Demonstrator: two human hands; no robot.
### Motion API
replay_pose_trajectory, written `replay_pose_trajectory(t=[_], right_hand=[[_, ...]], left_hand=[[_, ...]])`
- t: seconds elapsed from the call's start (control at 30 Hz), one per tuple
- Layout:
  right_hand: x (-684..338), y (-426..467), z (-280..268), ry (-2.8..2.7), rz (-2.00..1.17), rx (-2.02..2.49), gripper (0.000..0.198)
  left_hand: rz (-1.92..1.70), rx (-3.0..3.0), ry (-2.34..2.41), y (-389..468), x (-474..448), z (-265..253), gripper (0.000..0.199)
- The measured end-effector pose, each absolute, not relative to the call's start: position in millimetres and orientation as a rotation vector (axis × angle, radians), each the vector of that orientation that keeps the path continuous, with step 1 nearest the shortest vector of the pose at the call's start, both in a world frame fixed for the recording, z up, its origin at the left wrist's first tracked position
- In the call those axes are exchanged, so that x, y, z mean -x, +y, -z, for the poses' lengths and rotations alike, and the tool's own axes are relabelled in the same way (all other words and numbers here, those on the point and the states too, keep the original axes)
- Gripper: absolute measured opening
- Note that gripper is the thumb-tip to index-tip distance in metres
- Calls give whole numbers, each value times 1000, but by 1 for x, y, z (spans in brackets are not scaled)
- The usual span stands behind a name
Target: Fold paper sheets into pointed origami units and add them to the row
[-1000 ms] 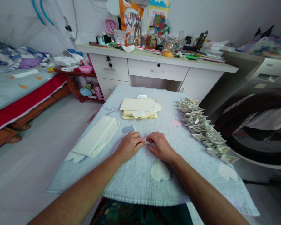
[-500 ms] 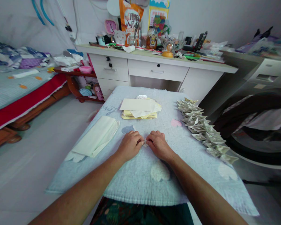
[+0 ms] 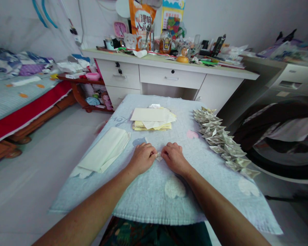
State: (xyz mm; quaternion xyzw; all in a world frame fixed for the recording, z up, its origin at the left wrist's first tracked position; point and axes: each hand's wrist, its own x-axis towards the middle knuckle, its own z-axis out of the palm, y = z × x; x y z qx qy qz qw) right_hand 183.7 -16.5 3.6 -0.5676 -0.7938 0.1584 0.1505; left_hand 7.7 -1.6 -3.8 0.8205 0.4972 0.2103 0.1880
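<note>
A pale-walled room holds a white desk (image 3: pixel 173 77) with drawers, its top crowded with an orange bag (image 3: pixel 142 20), a pink clock (image 3: pixel 120 29), a jar (image 3: pixel 165 42) and many small items. On the left stands a bed (image 3: pixel 28 99) with a red border along its side; on the right is a grey washing machine (image 3: pixel 274 82), dark and light cloth showing at its round door. In front of the desk, a light-blue cloth (image 3: pixel 146 201) with pale cloud shapes covers a low table-like surface, which reaches toward the person's lap.

Near the middle of this cloth lies a small piece of pale paper (image 3: pixel 159 157), between the two hands and touched by both. The left hand (image 3: pixel 143 158) is curled, thumb and forefinger pinching the paper's left edge. The right hand (image 3: pixel 175 156) is curled as well, back upward, its fingertips closed on the right edge; its thumb is mostly hidden.

Beyond the hands sits a stack of cream and yellow sheets (image 3: pixel 151 119), the upper ones lying askew. To the left, near the cloth's edge, a larger folded pale sheet (image 3: pixel 102 148) lies flat. Along the right side, pointed folded paper pieces (image 3: pixel 218 138) stand packed closely in a long slanting row, well apart from the right hand
</note>
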Motion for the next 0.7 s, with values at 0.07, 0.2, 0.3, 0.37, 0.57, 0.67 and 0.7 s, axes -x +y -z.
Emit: replay_pose_trajectory(t=[0.07, 0.2, 0.3, 0.37, 0.57, 0.67, 0.7], right_hand=[[-182, -16, -4, -2281, -443, 1647, 14], [-182, -16, -5, -2275, -449, 1635, 15], [-185, -15, -3, -2235, -481, 1620, 11], [-186, -15, -1, -2193, -504, 1620, 7], [-186, -15, -1, -2207, -500, 1623, 9], [-184, -15, -2, -2231, -477, 1659, 11], [-184, -15, -3, -2239, -465, 1669, 11]], left_hand=[[-607, -2308, 1398, -2, -7, 5, 13], [-621, -2294, 1390, -2, -7, 6, 13], [-614, -2294, 1395, 0, -6, 7, 12], [-609, -2299, 1393, 1, -6, 6, 13], [-569, -2300, 1429, 2, -8, 7, 12], [-570, -2309, 1492, 1, -9, 8, 10], [-574, -2312, 1519, 0, -9, 8, 10]])
